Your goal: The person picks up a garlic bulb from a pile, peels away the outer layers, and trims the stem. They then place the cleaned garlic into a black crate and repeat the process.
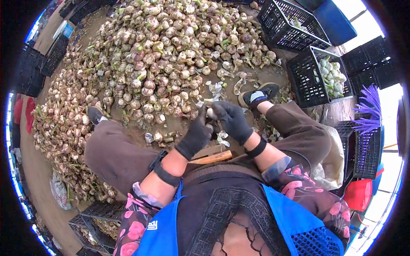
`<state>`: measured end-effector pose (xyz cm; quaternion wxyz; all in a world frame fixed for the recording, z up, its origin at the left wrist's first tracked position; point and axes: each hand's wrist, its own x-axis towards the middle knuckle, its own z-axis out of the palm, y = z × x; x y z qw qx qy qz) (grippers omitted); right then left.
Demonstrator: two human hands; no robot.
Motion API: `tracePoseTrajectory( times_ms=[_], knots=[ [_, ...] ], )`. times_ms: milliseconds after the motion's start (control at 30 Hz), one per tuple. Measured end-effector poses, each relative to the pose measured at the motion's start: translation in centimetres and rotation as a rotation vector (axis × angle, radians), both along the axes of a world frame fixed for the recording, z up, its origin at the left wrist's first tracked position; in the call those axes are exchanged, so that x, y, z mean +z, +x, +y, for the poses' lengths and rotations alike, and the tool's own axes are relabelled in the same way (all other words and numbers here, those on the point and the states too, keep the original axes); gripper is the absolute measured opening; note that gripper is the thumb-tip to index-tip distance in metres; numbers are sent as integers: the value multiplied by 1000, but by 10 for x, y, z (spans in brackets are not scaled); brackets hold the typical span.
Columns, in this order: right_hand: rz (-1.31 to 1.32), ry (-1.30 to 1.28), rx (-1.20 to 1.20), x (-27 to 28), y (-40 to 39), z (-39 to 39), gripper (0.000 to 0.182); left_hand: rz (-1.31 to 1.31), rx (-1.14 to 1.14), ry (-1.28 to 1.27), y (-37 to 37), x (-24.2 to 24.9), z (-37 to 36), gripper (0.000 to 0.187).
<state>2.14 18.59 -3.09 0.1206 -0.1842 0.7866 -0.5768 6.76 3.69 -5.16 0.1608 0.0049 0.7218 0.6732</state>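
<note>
1. Garlic bulb: we see it pinched between both gloved hands, above the person's lap.
2. Our left hand curls closed around the bulb's lower side.
3. Our right hand grips it from the other side, fingers closed.
4. A large garlic pile lies on the ground ahead; a black crate holding peeled bulbs stands to the right.

Left hand and right hand, gloved, fingers curled together.
</note>
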Motion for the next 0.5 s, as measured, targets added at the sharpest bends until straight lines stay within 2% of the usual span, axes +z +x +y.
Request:
tracePoseTrajectory(
  times_ms=[33, 67, 100, 133, 167, 200, 267, 300, 333, 367, 433, 467, 500],
  knots=[
    [-54, 21, -101, 1, 1, -1, 25, 0, 1, 2, 3, -4, 4, 68],
    [61, 149, -152, -1, -2, -4, 21, 37, 46, -63, 5, 1, 9, 65],
    [60, 148, -154, -17, -10, -1, 21, 74, 90, -128, 6, 4, 11, 63],
    [84, 157, -133, -41, -22, 5, 20, 261, 129, -208, 3, -11, 10, 56],
    [109, 166, -113, -43, -29, 7, 18, 263, 122, -208, 3, -9, 9, 56],
    [-26, 192, -133, -41, -32, 17, 22, 220, 110, -158, 3, -6, 7, 56],
    [4, 270, -200, -42, -34, 25, 27, 40, 125, -20, 2, -2, 6, 52],
    [28, 351, -259, -43, -34, 27, 33, 39, 130, -18, 2, -1, 6, 52],
    [257, 390, -174, -44, -29, 30, 38, 90, 155, -118, 1, 0, 6, 50],
    [257, 393, -169, -35, -18, 22, 38, 141, 178, -219, 1, 0, 6, 48],
    [331, 458, -158, -11, 3, -3, 35, 201, 157, -261, 3, -5, 8, 47],
    [124, 510, -97, -3, 1, -5, 34, 264, 131, -305, 3, 0, 10, 45],
    [123, 509, -101, -9, -3, -2, 34, 264, 126, -306, 4, 5, 11, 45]
  ],
)
